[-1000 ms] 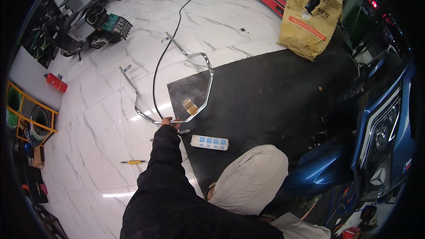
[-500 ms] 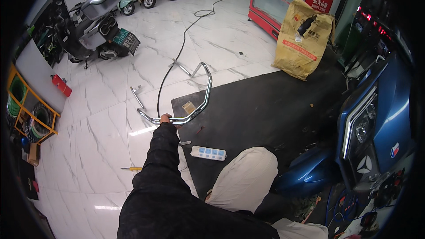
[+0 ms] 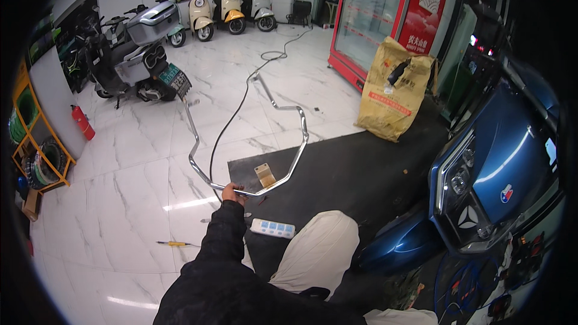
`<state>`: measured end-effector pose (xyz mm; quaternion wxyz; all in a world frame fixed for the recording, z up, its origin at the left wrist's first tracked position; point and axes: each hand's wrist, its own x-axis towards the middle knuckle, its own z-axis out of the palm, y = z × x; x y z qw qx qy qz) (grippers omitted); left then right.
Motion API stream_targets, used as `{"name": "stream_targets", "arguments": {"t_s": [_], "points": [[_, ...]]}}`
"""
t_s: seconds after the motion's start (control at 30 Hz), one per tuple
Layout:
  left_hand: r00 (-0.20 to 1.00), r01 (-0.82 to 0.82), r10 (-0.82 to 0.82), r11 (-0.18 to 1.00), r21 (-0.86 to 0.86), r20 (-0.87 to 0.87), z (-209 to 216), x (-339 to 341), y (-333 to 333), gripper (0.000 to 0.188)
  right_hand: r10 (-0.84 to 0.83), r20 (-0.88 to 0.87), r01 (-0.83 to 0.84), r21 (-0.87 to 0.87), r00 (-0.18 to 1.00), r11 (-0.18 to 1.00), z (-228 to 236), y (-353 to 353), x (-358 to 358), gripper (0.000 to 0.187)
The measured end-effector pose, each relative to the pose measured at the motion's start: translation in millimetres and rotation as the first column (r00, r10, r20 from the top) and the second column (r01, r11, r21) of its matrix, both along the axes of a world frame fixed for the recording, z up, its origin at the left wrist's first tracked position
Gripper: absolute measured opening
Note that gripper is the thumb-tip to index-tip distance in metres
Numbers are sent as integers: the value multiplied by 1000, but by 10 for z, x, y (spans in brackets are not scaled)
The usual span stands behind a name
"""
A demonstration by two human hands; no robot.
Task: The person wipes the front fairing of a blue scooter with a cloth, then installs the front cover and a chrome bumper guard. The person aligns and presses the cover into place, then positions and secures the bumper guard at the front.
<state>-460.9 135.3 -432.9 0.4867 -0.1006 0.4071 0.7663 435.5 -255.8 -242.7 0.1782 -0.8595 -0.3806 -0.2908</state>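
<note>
My left hand (image 3: 233, 194) is closed around the near middle stretch of a bent chrome metal bar (image 3: 301, 144). The bar makes a wide U shape, its two arms reaching away from me over the white tiles and the dark mat. Inside its curve a tan plate with holes (image 3: 264, 174) shows; whether it lies on the mat or joins the bar I cannot tell. Just right of my sleeve, a white power strip (image 3: 273, 227) with blue sockets rests on the mat. My right hand is out of sight.
Close on the right stands a blue vehicle front (image 3: 481, 180). A yellow paper sack (image 3: 391, 108) stands before a red glass-door fridge (image 3: 337, 57). A black cable (image 3: 232, 126) crosses the tiles. At left lie a yellow-handled tool (image 3: 174, 243) and stand a fire extinguisher (image 3: 83, 123) and parked scooter (image 3: 141, 63).
The chrome bar has been tilted in my left hand, so its arms now spread wider and reach farther up the picture. My view has lifted, showing more of the far wall.
</note>
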Motion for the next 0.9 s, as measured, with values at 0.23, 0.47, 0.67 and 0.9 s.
{"name": "stream_targets", "arguments": {"t_s": [0.23,0.47,0.67,0.9], "points": [[990,-72,122,858,509,-66,1222,595,381,35,146,-253,-35,396,956,917,643,380,-470,46],[984,166,-68,680,714,-165,2514,1330,556,48,784,-92,-673,459,614,580,1891,1482,-1528,17],[940,341,-213,510,790,-268,3004,1869,511,48,934,-92,-845,404,344,351,2484,2084,-2334,50],[841,487,-416,306,818,-346,3091,2679,230,58,994,15,-563,825,111,51,2684,2546,-2498,89]]}}
